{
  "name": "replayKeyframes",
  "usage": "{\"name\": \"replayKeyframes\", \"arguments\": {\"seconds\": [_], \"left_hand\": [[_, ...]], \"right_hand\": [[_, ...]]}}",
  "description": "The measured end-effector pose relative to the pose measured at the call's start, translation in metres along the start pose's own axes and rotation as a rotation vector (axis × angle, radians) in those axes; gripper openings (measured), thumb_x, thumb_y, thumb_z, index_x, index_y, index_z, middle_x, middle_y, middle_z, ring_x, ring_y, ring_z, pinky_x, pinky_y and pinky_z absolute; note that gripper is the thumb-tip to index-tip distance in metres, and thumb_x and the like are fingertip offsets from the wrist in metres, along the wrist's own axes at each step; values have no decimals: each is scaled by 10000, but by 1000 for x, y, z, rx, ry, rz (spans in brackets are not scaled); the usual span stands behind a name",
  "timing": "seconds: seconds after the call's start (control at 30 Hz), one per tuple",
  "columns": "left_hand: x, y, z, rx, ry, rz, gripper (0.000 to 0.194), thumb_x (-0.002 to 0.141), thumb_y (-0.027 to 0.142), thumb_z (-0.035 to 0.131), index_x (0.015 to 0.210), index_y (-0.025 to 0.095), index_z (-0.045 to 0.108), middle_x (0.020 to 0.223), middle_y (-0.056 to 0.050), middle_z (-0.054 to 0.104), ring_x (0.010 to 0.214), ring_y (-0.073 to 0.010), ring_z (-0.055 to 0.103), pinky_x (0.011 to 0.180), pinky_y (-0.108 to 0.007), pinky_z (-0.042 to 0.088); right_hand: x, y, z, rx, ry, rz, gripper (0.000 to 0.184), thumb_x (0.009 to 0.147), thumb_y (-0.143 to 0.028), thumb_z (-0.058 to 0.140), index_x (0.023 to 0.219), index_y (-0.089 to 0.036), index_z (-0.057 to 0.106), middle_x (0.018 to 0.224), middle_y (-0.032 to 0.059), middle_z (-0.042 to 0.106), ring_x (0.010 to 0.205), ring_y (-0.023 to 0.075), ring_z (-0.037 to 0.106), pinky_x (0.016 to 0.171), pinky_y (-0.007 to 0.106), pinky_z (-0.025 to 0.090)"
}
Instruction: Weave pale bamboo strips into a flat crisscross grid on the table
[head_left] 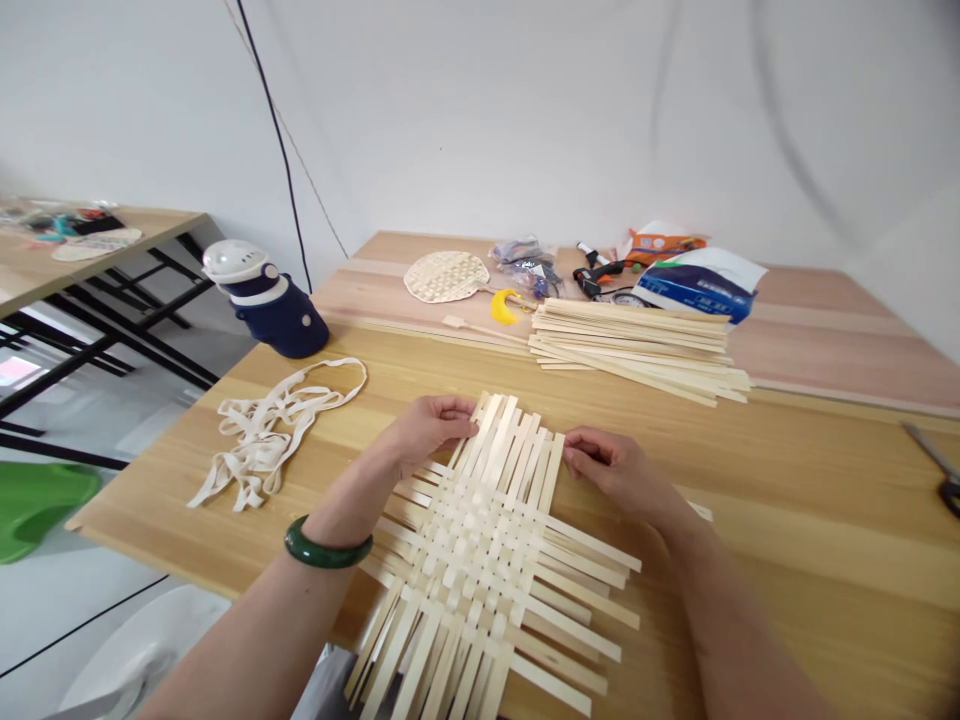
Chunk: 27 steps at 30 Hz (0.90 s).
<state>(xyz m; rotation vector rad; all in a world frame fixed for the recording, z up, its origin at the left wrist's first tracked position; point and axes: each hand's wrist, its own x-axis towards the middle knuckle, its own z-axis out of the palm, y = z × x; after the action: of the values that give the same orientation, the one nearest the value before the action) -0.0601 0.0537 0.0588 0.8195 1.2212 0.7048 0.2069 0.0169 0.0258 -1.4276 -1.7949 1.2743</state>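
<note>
Grip: neither hand is closed on anything. L hand (431, 425) lies nearly flat, fingers together, resting on top ends of the bamboo-strip mat (480, 540). R hand (604, 462) is lightly curled at the mat's upper R edge, fingertips (574, 450) against the outer strips, no pinch visible. Green bangle (328, 542) on L wrist.

Location: mat lies on the near part of the pine table (787, 520), btwn both forearms; lower ends appear to reach the table's near edge, exact overhang unclear.

Status: central area is woven over-under in 2 directions, fairly tight and regular, w/ small square gaps. Top edge is nearly closed, ends short and slightly ragged. Long loose ends remain on lower and R sides, uneven in length, unbound. No rim or trimming seen.

Condition: strips pale, flat, clean; no visible splits at this range.

Nearby: bundle of loose strips (637, 345) stacked beyond the mat, not in contact w/ either hand. Tangle of pale strips (262, 435) lies to the L. Round woven fan (446, 276) sits further back, w/ navy-and-white flask (274, 300) at the table's far L.
</note>
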Motion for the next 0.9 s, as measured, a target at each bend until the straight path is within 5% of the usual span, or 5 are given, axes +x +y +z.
{"name": "replayKeyframes", "arguments": {"seconds": [0.23, 0.47, 0.9], "left_hand": [[-4, -1, 8, 134, 118, 145, 196, 600, 168, 798, 742, 141, 666, 639, 22, 624, 574, -83, 545, 574, -205, 428], [-5, 4, 8, 44, 98, 77, 168, 629, 207, 770, 716, 135, 646, 670, 5, 633, 629, -94, 588, 675, -228, 490], [3, -4, 7, 39, 86, 108, 226, 582, 143, 784, 737, 145, 619, 678, 17, 629, 610, -76, 577, 622, -195, 447]], "right_hand": [[-2, -8, 4, 1, -4, 57, 211, 876, -395, 513, 817, -220, 615, 675, -22, 603, 599, 127, 486, 585, 262, 347], [-1, -1, 3, -1, -4, 49, 206, 871, -398, 517, 842, -220, 617, 679, -16, 614, 599, 130, 493, 577, 266, 361], [-3, -2, 2, -42, 15, 86, 154, 846, -363, 524, 830, -239, 615, 668, -32, 615, 592, 134, 500, 583, 270, 364]]}}
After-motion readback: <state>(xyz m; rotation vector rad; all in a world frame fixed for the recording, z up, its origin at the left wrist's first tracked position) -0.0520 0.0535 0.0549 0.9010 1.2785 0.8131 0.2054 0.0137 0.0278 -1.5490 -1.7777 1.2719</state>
